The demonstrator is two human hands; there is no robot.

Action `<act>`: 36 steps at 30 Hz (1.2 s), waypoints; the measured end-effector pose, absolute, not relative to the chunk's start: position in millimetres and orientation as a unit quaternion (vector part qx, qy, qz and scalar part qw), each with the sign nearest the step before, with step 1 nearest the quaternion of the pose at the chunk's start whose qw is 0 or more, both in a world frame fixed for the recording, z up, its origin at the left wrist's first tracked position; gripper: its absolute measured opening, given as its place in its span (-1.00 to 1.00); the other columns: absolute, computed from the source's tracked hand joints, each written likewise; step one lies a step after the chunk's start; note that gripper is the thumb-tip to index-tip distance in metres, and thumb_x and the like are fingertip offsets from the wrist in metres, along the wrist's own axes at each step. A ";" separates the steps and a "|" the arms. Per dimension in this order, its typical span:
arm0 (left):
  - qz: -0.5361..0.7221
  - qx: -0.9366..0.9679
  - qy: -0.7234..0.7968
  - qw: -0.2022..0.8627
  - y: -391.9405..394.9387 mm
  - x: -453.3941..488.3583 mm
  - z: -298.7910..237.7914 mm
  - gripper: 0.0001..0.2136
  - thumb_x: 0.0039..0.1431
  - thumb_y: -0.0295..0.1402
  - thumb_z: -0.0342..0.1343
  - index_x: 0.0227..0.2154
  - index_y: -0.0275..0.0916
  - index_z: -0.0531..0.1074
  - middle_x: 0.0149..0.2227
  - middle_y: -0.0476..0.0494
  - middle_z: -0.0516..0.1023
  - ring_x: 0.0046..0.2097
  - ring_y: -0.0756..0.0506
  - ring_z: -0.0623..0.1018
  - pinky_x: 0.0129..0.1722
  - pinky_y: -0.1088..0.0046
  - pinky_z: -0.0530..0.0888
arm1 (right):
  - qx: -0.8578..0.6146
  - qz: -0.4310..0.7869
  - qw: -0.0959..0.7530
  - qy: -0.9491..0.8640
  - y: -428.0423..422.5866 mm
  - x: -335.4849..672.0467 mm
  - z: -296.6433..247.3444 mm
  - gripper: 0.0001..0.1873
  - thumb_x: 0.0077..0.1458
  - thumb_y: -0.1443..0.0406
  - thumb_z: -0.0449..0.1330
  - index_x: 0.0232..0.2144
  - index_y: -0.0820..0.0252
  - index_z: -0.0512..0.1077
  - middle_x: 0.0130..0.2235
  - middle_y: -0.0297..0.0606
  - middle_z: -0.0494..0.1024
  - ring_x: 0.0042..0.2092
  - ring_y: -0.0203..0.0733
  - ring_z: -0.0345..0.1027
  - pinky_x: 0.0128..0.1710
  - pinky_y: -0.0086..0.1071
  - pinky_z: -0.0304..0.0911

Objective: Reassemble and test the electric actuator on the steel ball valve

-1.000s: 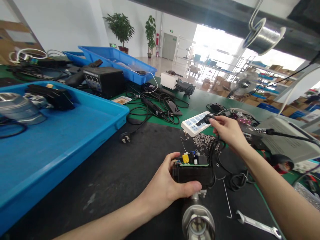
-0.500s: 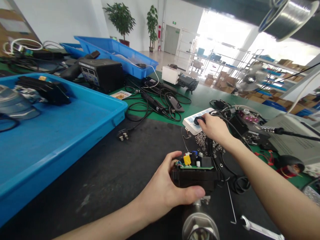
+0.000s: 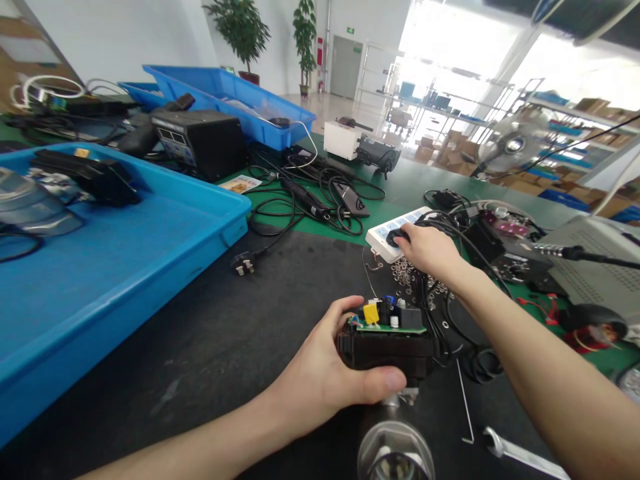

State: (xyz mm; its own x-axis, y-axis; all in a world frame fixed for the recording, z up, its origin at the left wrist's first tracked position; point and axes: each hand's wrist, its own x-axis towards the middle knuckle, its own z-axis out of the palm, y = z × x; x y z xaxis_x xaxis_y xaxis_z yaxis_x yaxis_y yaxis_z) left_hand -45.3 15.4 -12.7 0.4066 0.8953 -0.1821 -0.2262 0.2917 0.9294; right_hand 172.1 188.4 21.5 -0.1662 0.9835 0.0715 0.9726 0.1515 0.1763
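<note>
My left hand (image 3: 327, 373) is wrapped round a black device body (image 3: 385, 350) with an exposed green circuit board (image 3: 387, 319) on top, carrying a yellow part. A metal nozzle (image 3: 395, 450) sticks out below it toward me. My right hand (image 3: 427, 252) is closed on a black plug (image 3: 395, 238) pressed onto the near end of a white power strip (image 3: 387, 237). A black cable (image 3: 450, 333) runs from there back to the device. Small metal rings (image 3: 407, 277) lie scattered between the two hands.
A big blue tray (image 3: 150, 247) fills the left. A loose plug (image 3: 243, 263) and tangled cables (image 3: 310, 207) lie behind the black mat. A wrench (image 3: 520, 457) and a thin hex key (image 3: 465, 410) sit at the lower right. A soldering station (image 3: 200, 140) stands further back.
My right hand carried the black plug down and left onto the near end of the power strip. The left hand kept its grip on the device; the view tilted down slightly.
</note>
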 end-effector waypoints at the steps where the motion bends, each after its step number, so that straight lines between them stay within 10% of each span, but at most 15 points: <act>1: 0.394 0.449 0.375 0.709 15.7 -45.5 -12.5 -0.09 -0.17 -0.17 0.52 0.23 -0.15 0.16 0.16 -0.28 0.50 0.15 -0.34 0.51 0.20 0.10 0.38 | 0.643 0.091 0.033 0.760 190.3 172.5 21.5 -0.56 0.31 0.05 -0.03 -0.05 0.20 0.46 -0.14 0.11 0.63 -0.10 0.21 0.55 -0.17 -0.11 0.35; 36: 0.418 0.457 0.377 0.689 13.0 -41.0 -20.0 -0.20 -0.04 -0.21 0.49 0.22 -0.24 0.23 0.12 -0.28 0.56 0.15 -0.30 0.54 0.24 0.09 0.36 | 0.526 0.249 0.031 0.813 179.0 166.0 24.9 -0.60 0.31 0.21 0.02 -0.23 0.35 0.60 -0.10 0.07 0.59 0.06 0.16 0.33 0.15 0.09 0.10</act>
State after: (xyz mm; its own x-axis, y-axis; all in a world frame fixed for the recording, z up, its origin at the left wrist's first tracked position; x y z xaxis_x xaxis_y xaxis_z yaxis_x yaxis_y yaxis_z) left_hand -41.0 13.0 -20.0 0.3665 0.9204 -0.1363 -0.2312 0.2320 0.9448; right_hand 166.0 179.0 24.9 -0.4439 0.8710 0.2105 0.8397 0.3223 0.4370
